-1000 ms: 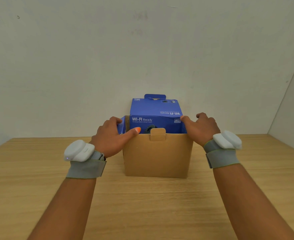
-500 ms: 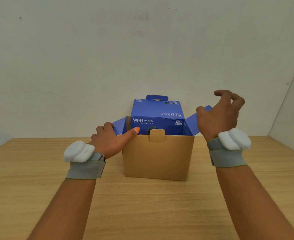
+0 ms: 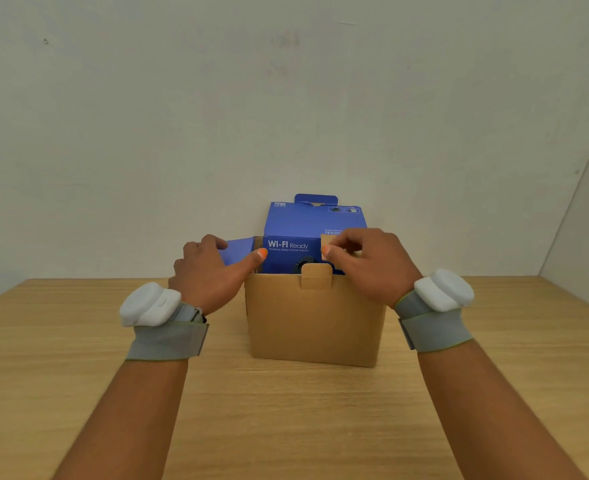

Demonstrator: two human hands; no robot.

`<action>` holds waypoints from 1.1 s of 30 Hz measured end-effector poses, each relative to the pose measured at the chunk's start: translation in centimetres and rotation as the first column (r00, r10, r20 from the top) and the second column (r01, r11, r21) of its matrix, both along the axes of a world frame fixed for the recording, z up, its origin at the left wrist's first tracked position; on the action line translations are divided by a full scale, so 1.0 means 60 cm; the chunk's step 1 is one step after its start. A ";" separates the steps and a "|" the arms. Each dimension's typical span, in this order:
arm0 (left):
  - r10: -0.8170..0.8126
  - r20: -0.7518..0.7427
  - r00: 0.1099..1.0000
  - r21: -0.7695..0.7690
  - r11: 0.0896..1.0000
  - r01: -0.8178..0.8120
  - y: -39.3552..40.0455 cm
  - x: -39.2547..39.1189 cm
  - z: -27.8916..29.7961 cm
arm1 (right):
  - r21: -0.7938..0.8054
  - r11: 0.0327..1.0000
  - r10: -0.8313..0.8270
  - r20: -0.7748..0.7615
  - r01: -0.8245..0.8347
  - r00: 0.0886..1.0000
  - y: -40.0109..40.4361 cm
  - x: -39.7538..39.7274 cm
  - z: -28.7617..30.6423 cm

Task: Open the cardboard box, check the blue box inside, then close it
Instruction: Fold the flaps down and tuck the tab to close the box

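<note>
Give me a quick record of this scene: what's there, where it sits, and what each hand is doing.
surface: light wooden table
container: brown cardboard box, standing on the table, top open
inside: blue printed box marked "WI-FI Ready", rising above the rim
left hand: grips the blue side flap, thumb stretched out along it
right hand: pinches a small brown flap in front of the blue printed box
wrists: grey wrist bands, each carrying a white device

Brown cardboard box (image 3: pixel 315 320) open on table w/ blue box (image 3: pixel 315 225) upright inside.

Head-worn view, forward and downward
</note>
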State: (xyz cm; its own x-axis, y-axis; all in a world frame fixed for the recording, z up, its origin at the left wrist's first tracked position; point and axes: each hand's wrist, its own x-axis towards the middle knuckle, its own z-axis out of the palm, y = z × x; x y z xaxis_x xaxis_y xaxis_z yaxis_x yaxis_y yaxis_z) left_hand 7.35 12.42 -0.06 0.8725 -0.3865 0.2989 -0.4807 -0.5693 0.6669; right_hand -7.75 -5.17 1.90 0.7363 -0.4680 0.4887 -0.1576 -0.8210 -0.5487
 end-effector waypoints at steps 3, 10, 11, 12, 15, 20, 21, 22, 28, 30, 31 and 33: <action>0.013 0.117 0.993 -0.271 0.962 0.019 0.005 0.003 0.009 | -0.014 1.000 0.010 -0.054 -0.011 0.999 -0.006 -0.001 0.000; -0.215 0.125 0.969 -0.655 0.715 0.243 -0.006 -0.031 0.031 | 0.005 1.000 0.030 -0.103 -0.030 0.994 -0.014 -0.001 -0.006; -0.267 0.140 0.954 -0.628 0.721 0.294 -0.010 -0.040 0.029 | 0.003 1.000 0.029 -0.101 -0.029 0.994 -0.015 0.000 -0.006; -0.309 0.155 0.938 -0.585 0.736 0.340 -0.015 -0.047 0.027 | 0.003 1.000 0.031 -0.099 -0.031 0.995 -0.015 0.000 -0.005; -0.402 0.171 0.899 -0.422 0.795 0.436 -0.027 -0.059 0.018 | 0.001 0.999 0.033 -0.101 -0.033 0.994 -0.015 -0.001 -0.005; -0.456 0.186 0.870 -0.188 0.853 0.487 -0.039 -0.068 0.001 | -0.011 1.000 0.026 -0.118 -0.028 0.993 -0.014 0.000 -0.003; -0.455 0.185 0.871 -0.159 0.861 0.484 -0.041 -0.070 -0.001 | -0.015 1.000 0.026 -0.120 -0.028 0.992 -0.014 0.001 -0.003; -0.452 0.192 0.871 -0.131 0.868 0.479 -0.042 -0.072 -0.002 | -0.018 0.999 0.025 -0.121 -0.028 0.992 -0.014 0.001 -0.003; -0.465 0.295 0.835 0.022 0.876 0.481 -0.042 -0.071 -0.003 | -0.024 0.999 0.027 -0.133 -0.030 0.991 -0.009 -0.001 -0.002; -0.469 0.305 0.829 0.098 0.881 0.462 -0.042 -0.069 -0.003 | -0.032 0.999 0.024 -0.138 -0.028 0.990 -0.008 0.000 -0.002; -0.473 0.303 0.828 0.119 0.880 0.459 -0.042 -0.068 -0.002 | -0.036 0.999 0.021 -0.139 -0.026 0.990 -0.008 0.000 -0.002; -0.484 0.291 0.825 0.131 0.874 0.467 -0.041 -0.067 -0.001 | -0.038 0.999 0.019 -0.139 -0.024 0.990 -0.007 0.001 -0.002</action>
State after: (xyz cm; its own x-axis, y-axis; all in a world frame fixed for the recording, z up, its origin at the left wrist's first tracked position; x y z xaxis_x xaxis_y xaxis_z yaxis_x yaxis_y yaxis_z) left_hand 3.32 9.98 -0.11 0.4442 -0.7520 0.4870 -0.8746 -0.2461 0.4177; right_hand -7.70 -5.59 1.78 0.8078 -0.4338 0.3990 -0.2119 -0.8455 -0.4902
